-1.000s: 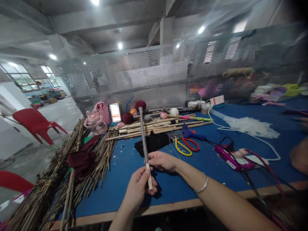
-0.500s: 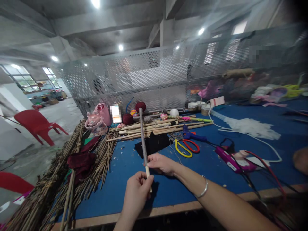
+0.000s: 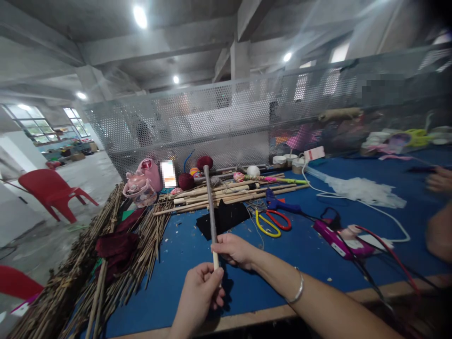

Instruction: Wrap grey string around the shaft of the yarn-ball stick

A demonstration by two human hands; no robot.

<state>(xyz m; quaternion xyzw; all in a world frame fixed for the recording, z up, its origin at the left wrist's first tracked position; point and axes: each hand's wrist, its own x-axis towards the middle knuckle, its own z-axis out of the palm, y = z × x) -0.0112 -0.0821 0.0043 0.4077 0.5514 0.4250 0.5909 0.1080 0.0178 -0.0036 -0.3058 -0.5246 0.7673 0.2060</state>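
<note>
A long wooden stick [image 3: 211, 207], mostly covered in grey with a bare pale end, points away from me over the table. My left hand [image 3: 199, 294] is closed around its bare near end. Just beyond, my right hand [image 3: 235, 252] pinches it where the grey covering meets bare wood. At the stick's far end shows a dark red ball [image 3: 205, 163]; I cannot tell whether the two are joined. Under the stick lies a black cloth [image 3: 229, 216]. Right of it are scissors [image 3: 267, 224] with yellow and red handles and a blue glue gun [image 3: 282, 203].
Bundled twigs [image 3: 106, 254] with maroon cloth [image 3: 118, 247] cover the blue table's left side. Pale sticks [image 3: 197, 197] lie at the back, before a perforated metal screen [image 3: 194, 122]. A purple power strip [image 3: 339, 240] with cords and another person's hand [image 3: 439, 181] are at right.
The view has shifted slightly. My left fingers have shifted on the stick's near end, with some fingers now showing below it. Another person's hand has come into view at the right.
</note>
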